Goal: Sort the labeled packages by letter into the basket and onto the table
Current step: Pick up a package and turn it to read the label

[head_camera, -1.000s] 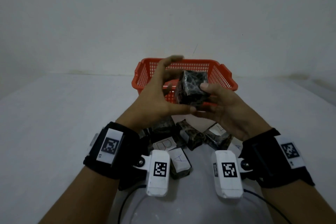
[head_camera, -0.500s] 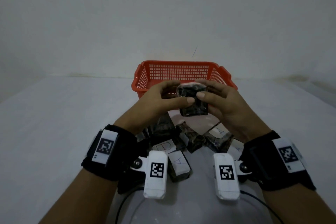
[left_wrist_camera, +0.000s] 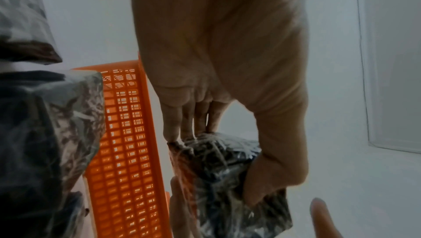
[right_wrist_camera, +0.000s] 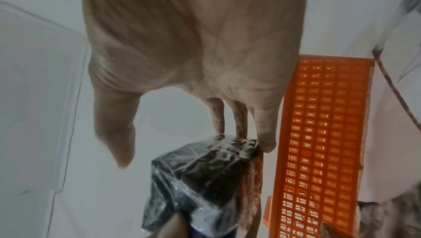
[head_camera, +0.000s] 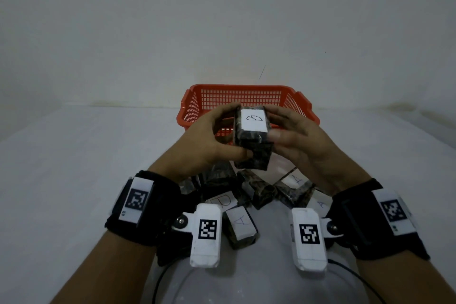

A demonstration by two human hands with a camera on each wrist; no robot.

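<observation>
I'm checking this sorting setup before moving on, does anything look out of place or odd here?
Nothing looks damaged or spilled. Both hands, left and right, hold one wrapped package in front of the red basket; its label letter lies sideways. The other packages sit in a loose, tilted heap on the table.

Your dark shiny-wrapped package (head_camera: 251,140) sits pinched between your fingertips (head_camera: 223,116), white label up, letter looks like a B. Just past your fingers is the orange mesh basket (head_camera: 246,97); below your wrists lie more wrapped packages (head_camera: 243,226), marked A and B.
</observation>
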